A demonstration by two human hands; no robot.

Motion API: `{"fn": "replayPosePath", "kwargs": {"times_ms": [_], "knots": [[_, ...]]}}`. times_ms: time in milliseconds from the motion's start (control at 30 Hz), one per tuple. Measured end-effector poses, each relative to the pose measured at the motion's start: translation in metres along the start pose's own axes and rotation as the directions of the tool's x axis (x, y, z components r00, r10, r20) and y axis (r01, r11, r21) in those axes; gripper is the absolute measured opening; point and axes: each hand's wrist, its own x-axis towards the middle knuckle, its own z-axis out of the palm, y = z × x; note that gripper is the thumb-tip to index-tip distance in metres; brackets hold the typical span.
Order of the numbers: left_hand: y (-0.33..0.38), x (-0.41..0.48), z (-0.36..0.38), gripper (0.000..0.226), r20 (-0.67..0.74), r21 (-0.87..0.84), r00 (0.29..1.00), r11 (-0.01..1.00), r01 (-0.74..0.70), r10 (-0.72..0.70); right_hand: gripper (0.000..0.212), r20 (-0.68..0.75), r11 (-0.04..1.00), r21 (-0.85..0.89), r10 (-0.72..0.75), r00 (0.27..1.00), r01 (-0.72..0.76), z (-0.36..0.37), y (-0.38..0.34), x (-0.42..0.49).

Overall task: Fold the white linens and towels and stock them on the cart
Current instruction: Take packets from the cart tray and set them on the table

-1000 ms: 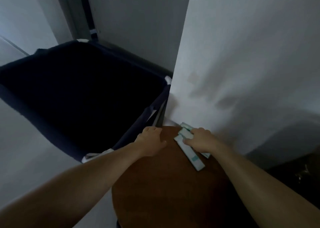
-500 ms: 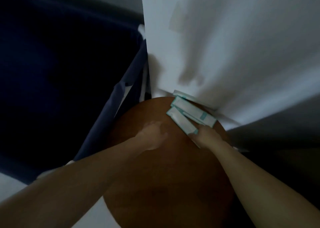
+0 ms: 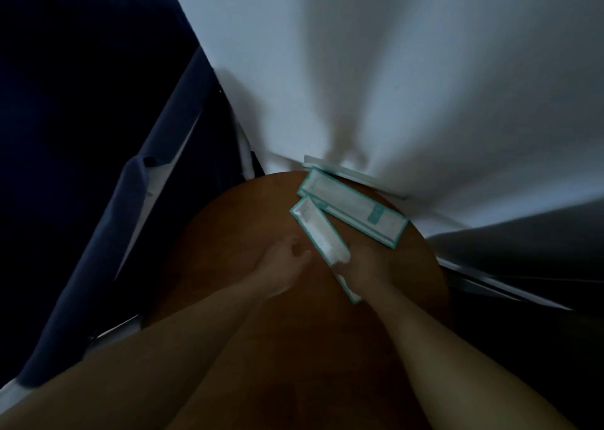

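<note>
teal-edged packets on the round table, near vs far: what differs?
The far packet lies free on the table; the near packet is held by the right hand.
The far packet shows whole and looks wider; the near packet is narrower, partly hidden by the hand.
The far packet has a teal patch; the near packet shows none.
Both: long, flat, white with teal edges.

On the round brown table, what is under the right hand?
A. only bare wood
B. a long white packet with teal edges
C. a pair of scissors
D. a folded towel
B: the right hand lies over the near end of a long white packet with teal edges, on the table.
</note>
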Motion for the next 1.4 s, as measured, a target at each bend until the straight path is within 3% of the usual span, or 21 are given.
{"fn": "replayPosePath", "kwargs": {"times_ms": [67,167,300,367,467,500,567,633,667,800,900,1000,1167,1267,1400], "knots": [[0.007,0.002,0.002,0.035,0.022,-0.097,1.0,0.995,0.004,-0.002,0.048,0.033,0.983,0.182,-0.029,0.999,0.022,0.0,0.003,-0.002],[0.017,0.009,0.003,0.046,0.011,-0.315,0.992,0.941,0.124,-0.127,0.031,0.131,0.914,0.401,-0.001,0.991,-0.052,0.003,0.001,-0.008],[0.023,0.014,0.004,0.041,-0.022,-0.616,0.961,0.76,0.206,-0.277,0.018,0.154,0.809,0.577,0.033,0.988,-0.117,0.006,-0.001,-0.017],[0.023,0.013,0.007,0.029,0.039,-0.664,0.96,0.71,0.233,-0.278,0.016,0.159,0.766,0.635,0.0,0.987,-0.102,0.006,-0.007,-0.019],[0.019,0.014,0.012,0.012,0.081,-0.715,0.972,0.667,0.211,-0.22,0.015,0.212,0.785,0.615,-0.071,0.975,-0.077,0.004,-0.012,-0.015],[0.017,0.017,0.012,0.01,0.063,-0.731,0.975,0.656,0.189,-0.211,0.013,0.169,0.792,0.61,-0.091,0.981,-0.031,-0.001,-0.011,-0.011],[0.011,0.018,0.01,0.008,0.053,-0.742,0.975,0.645,0.182,-0.215,0.005,-0.073,0.841,0.528,-0.091,0.993,0.116,-0.013,-0.003,0.005],[0.006,0.017,0.006,0.009,0.066,-0.734,0.971,0.649,0.203,-0.229,0.022,-0.352,0.961,0.227,-0.071,0.933,0.159,-0.03,0.003,0.027],[0.003,0.016,0.006,0.009,0.076,-0.728,0.969,0.651,0.214,-0.234,0.033,-0.401,0.99,0.066,-0.088,0.912,0.124,-0.036,0.004,0.036],[-0.004,0.012,0.003,0.007,0.122,-0.715,0.964,0.653,0.25,-0.236,0.058,-0.237,0.969,-0.247,-0.049,0.97,-0.012,-0.044,0.008,0.056],[-0.006,0.008,0.0,0.009,0.133,-0.698,0.966,0.671,0.25,-0.222,0.053,-0.222,0.924,-0.381,-0.061,0.973,-0.029,-0.041,0.008,0.053],[-0.006,0.005,-0.002,0.018,0.129,-0.689,0.964,0.678,0.255,-0.232,0.047,-0.21,0.937,-0.347,-0.04,0.977,-0.036,-0.037,0.005,0.046],[-0.004,0.0,-0.007,0.017,0.124,-0.694,0.966,0.676,0.249,-0.228,0.058,-0.218,0.993,-0.119,-0.039,0.975,0.014,-0.036,0.005,0.033],[-0.004,-0.007,-0.012,0.016,0.112,-0.702,0.969,0.672,0.235,-0.222,0.05,-0.178,0.997,-0.075,-0.041,0.983,0.028,-0.033,0.004,0.023],[-0.004,-0.023,-0.023,0.022,0.092,-0.709,0.969,0.669,0.225,-0.228,0.041,-0.141,0.987,0.16,0.026,0.99,-0.003,-0.027,0.0,0.003]]}}
